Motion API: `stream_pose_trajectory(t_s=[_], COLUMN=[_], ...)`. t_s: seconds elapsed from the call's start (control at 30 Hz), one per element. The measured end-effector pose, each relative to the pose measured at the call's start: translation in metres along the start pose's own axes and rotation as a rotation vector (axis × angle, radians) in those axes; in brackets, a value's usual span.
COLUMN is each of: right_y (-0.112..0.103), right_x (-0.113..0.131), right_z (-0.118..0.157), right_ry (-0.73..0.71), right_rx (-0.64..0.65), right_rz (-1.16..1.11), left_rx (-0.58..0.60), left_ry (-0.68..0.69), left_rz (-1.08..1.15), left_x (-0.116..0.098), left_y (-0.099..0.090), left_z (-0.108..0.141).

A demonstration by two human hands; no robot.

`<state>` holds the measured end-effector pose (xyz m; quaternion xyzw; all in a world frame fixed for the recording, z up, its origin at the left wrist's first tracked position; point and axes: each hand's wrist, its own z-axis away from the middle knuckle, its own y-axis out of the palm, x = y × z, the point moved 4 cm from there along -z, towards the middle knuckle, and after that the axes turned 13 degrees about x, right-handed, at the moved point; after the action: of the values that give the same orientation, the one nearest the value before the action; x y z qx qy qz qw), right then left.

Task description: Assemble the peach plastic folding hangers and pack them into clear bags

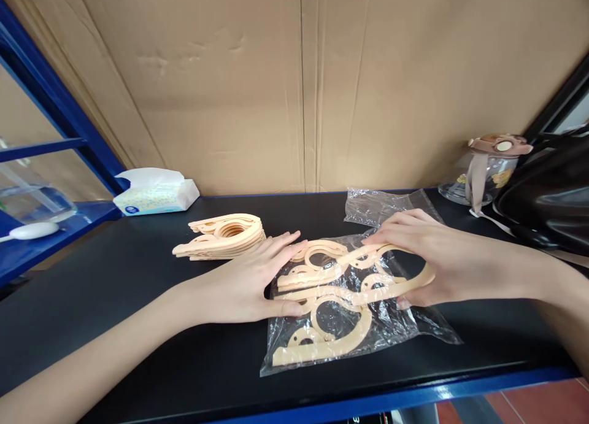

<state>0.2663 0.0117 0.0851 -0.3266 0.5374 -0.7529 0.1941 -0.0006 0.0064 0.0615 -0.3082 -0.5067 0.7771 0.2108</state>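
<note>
A clear plastic bag (pixel 400 329) lies on the black tabletop with several beige folding hangers (pixel 343 347) in or on it; clear film and glare hide which are fully inside. My left hand (pixel 248 283) lies across the bag's left edge, fingers spread and thumb resting on a hanger arm. At the bag's right side, my right hand (pixel 432 258) grips the rounded end of a beige folding hanger (pixel 414 284), thumb below and fingers above. Just beyond my left hand sits a neat stack of similar beige hangers (pixel 221 237).
Another clear plastic bag (pixel 384 206) lies behind my right hand. A tissue pack (pixel 156 194) stands at the back left. At the back right are a drink bottle (pixel 492 169) with a strap and a black bag (pixel 547 191). Cardboard (pixel 257 92) walls the back; a blue frame (pixel 55 148) stands left.
</note>
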Motion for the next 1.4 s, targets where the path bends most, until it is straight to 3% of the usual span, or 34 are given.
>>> stream_pose_trajectory(t_s=[0.17,0.27,0.37,0.53,0.67,0.8,1.1,1.4], right_y=[0.006,0.012,0.014,0.017,0.02,0.02,0.014,0.033], right_x=[0.004,0.009,0.011,0.015,0.028,0.032,0.013,0.027], right_z=[-0.004,-0.006,-0.008,-0.014,-0.022,-0.026,-0.014,-0.038], right_ry=[-0.074,-0.161,-0.201,-0.242,-0.284,-0.237,-0.165,-0.386], right_rx=[0.128,0.252,0.295,0.286,0.244,0.203,0.338,0.169], right_rz=[-0.12,-0.185,-0.22,-0.215,-0.209,-0.211,-0.255,-0.362], left_rx=[0.121,0.131,0.145,0.244,0.243,0.247,0.313,0.279], left_ry=[0.025,0.03,0.032,0.049,0.079,0.062,0.079,0.064], left_rz=[0.036,0.019,0.02,0.056,0.062,0.075,0.184,0.169], left_x=[0.003,0.005,0.005,-0.001,-0.005,-0.003,0.007,0.005], left_y=[0.006,0.009,0.008,0.005,0.004,0.005,0.005,0.006], left_z=[0.0,-0.002,-0.001,0.003,0.004,0.004,0.004,0.005])
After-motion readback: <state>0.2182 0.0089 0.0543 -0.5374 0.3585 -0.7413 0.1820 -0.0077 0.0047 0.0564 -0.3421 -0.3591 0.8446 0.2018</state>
